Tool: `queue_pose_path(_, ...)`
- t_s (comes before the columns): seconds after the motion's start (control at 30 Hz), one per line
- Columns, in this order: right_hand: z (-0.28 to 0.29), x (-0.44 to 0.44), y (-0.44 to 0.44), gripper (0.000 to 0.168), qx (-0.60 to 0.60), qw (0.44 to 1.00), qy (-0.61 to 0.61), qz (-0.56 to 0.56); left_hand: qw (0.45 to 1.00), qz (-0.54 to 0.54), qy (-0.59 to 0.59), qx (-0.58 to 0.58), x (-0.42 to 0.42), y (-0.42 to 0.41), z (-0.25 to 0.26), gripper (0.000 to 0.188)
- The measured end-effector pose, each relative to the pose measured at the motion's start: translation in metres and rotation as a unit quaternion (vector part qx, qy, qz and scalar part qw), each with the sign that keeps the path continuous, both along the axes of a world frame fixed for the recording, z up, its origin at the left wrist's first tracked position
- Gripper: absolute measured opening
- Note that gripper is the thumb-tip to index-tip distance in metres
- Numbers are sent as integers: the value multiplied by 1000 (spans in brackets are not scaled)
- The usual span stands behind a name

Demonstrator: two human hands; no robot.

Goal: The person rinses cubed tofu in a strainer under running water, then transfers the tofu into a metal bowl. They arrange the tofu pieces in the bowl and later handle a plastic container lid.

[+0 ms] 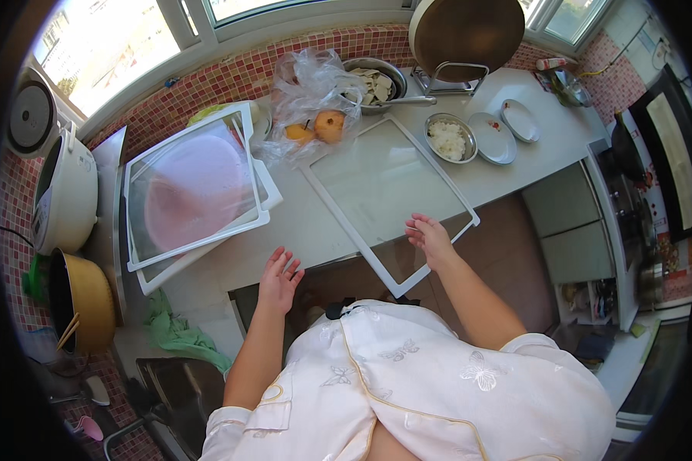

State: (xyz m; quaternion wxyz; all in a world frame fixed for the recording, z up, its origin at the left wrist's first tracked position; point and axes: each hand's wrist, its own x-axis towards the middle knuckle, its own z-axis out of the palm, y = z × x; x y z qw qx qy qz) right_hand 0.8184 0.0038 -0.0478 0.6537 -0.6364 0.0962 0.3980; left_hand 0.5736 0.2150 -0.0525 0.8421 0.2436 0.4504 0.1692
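Note:
My left hand [280, 279] hovers at the counter's front edge with its fingers apart and nothing in it. My right hand [429, 241], also without anything in its grasp, is over the near right part of a white-framed glass shelf panel [392, 178]; whether it touches the frame I cannot tell. That panel lies on the counter, and its near corner juts out past the edge toward my body. To the left, similar glass panels [199, 184] are stacked at an angle over a round pink item seen through the glass.
Behind the panels sit a plastic bag of fruit [317, 86], a metal pan of sliced food [375, 86], a bowl of rice [450, 140] and two plates [493, 138]. A rice cooker [69, 190], a yellow pot [83, 299], a green cloth [181, 337] and a sink [179, 392] are leftward.

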Motion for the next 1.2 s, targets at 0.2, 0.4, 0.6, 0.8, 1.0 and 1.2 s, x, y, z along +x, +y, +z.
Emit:
queue_pose_path(0.2,-72,104,-99,37,-345,839,-412,89,937,-288,197,11,77,-95,-31,30)
queue_pose_path(0.4,-73,150,-97,43,-453,753,-426,215,956,-207,203,39,110,-143,-61,30)
queue_pose_path(0.6,-94,147,-109,36,-297,863,-308,270,953,-64,246,164,105,-148,-44,34)
queue_pose_path(0.8,15,116,-113,26,-206,906,-229,291,949,-52,240,199,87,-149,23,31)
queue_pose_path(1.0,95,93,-132,25,-196,920,-137,309,950,-144,166,222,55,-149,121,29)
queue_pose_path(1.2,123,71,-111,25,-146,928,-97,329,963,-81,90,242,26,-135,180,28)
